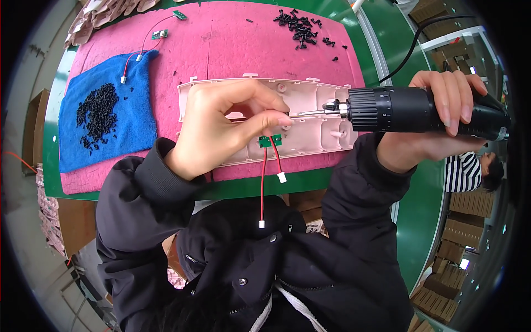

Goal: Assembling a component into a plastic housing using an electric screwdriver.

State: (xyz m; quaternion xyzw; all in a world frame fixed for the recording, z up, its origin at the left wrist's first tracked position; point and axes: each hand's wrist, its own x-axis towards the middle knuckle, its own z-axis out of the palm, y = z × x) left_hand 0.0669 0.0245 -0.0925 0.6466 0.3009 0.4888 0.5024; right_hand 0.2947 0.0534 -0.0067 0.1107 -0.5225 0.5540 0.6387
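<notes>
Clock directions are read from the left hand. The green table (pixel 243 191) curves toward the fisheye rim; its near edge, at five o'clock, is partly covered by the dark sleeves. The pink mat (pixel 232 44) on it offers bare surface at twelve o'clock and a strip at nine. Two pale pink shells lie side by side under the left hand (pixel 221 119), which hides their left ends; the far shell (pixel 326 99) reaches round to three o'clock, the near shell (pixel 315 135) to four. At nine o'clock, well apart, is a blue cloth (pixel 69 144). The black electric screwdriver (pixel 404 108) points in from three o'clock, level over the shells, its bit just beside the left fingertips. The right hand (pixel 451 108) is wrapped around its body, hiding part of the grip; a black cable (pixel 415 44) passes out of sight behind the tool. A green circuit board (pixel 270 141) sits at four o'clock over the near shell, its red wires running past the shell's edge. Loose black screws (pixel 301 30) are scattered at one o'clock. The left thumb and index finger pinch a tiny dark piece (pixel 287 114), too small to identify.
</notes>
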